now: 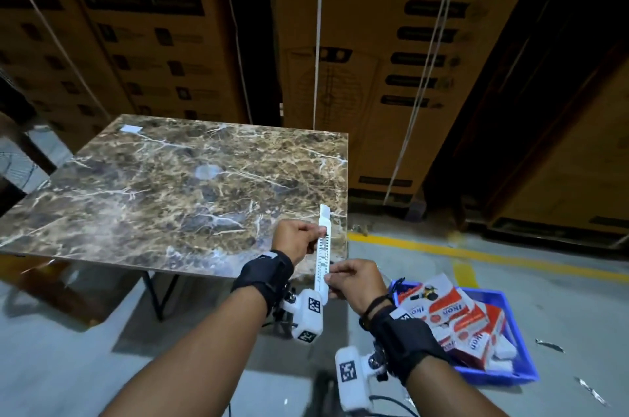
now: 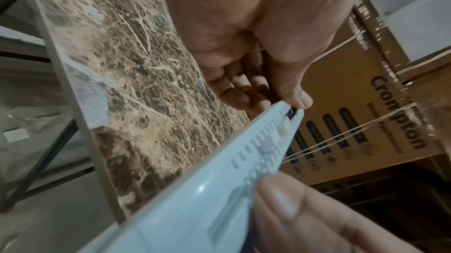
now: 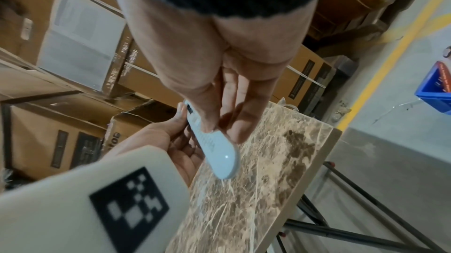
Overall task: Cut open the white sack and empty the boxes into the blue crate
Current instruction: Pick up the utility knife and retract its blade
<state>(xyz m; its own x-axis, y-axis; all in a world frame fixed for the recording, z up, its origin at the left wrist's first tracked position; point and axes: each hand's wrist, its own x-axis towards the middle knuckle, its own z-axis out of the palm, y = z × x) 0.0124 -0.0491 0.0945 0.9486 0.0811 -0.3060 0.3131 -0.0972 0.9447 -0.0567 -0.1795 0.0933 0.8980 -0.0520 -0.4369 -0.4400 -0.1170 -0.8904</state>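
A white box cutter (image 1: pixel 322 248) is held upright over the front right corner of the marble table (image 1: pixel 170 185). My left hand (image 1: pixel 315 233) pinches its upper half, the thumb (image 2: pixel 295 93) by the black slider. My right hand (image 1: pixel 335 276) pinches its lower half, the rounded end (image 3: pixel 223 160) sticking out below the fingers. On the floor to my right stands the blue crate (image 1: pixel 507 379), with several red-and-white boxes (image 1: pixel 452 314) piled inside. No white sack is in view.
Tall stacks of strapped brown cartons (image 1: pixel 391 76) stand behind the table. A yellow line (image 1: pixel 476 251) runs across the grey floor beyond the crate. Small shiny scraps (image 1: pixel 549 345) lie on the floor at the right. Black table legs (image 1: pixel 160 294) show beneath the tabletop.
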